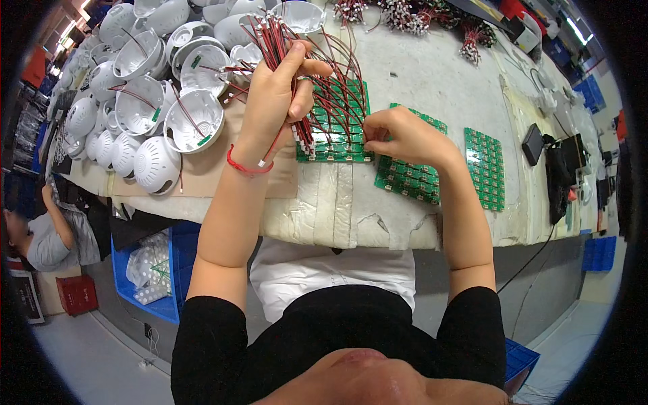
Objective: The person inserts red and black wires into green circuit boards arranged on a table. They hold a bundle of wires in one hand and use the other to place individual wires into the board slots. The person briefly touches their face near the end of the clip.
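A thick bundle of red and black cables (268,39) with small white connectors is held in my left hand (280,91), fingers wrapped round it. Below it lies a green circuit board panel (332,154), with several cables fanning across its surface. My right hand (408,137) is at this panel's right edge, thumb and fingertips pinched together. What sits between them, if anything, is too small to make out. Partly under my right wrist lies a second green panel (409,181). Farther right rests a third green panel (484,169).
White perforated dome housings (156,165) pile up at the left, some holding cables and small green boards. More cable bundles (472,42) lie at the back. A black device (532,144) is at the right. A blue bin (174,270) stands below the table; another person (59,233) sits left.
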Demonstrator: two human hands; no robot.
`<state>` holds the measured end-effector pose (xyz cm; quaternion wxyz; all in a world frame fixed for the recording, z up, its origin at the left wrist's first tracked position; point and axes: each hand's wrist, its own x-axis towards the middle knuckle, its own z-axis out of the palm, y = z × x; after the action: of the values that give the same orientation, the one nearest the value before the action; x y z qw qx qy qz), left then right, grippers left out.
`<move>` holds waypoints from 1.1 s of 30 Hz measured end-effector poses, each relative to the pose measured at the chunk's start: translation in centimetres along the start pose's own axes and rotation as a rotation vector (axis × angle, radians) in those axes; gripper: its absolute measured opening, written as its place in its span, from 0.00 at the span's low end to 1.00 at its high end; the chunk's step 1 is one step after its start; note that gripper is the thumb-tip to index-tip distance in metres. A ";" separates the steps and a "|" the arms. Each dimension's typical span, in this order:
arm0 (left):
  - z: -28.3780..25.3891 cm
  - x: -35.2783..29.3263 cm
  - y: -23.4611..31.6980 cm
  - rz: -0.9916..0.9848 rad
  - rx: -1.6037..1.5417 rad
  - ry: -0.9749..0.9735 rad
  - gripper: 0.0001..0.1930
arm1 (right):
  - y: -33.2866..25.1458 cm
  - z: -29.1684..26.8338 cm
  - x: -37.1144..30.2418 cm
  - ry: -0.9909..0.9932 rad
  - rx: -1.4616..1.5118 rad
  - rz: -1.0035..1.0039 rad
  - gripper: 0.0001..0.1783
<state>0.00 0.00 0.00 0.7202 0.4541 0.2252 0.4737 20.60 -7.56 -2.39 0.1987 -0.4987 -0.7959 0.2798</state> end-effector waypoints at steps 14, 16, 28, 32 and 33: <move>-0.3 0.2 0.0 0.005 -0.026 -0.037 0.10 | 0.4 0.3 0.0 0.004 -0.064 -0.033 0.07; -0.2 0.1 0.0 0.005 -0.017 -0.029 0.10 | 0.4 0.3 0.0 -0.003 -0.065 -0.032 0.07; 0.0 0.0 0.2 0.000 0.003 -0.021 0.10 | -0.6 1.6 -0.5 0.084 -0.325 -0.045 0.04; -0.1 0.1 0.1 -0.006 -0.009 -0.032 0.10 | -1.2 1.4 -0.6 0.090 -0.416 -0.037 0.05; -0.2 0.1 0.1 -0.004 -0.007 -0.032 0.11 | -1.2 1.4 -0.6 0.088 -0.411 -0.039 0.05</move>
<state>-0.11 0.21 0.00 0.7263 0.4588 0.2129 0.4655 19.19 -8.88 -2.68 0.1326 -0.5250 -0.8363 0.0857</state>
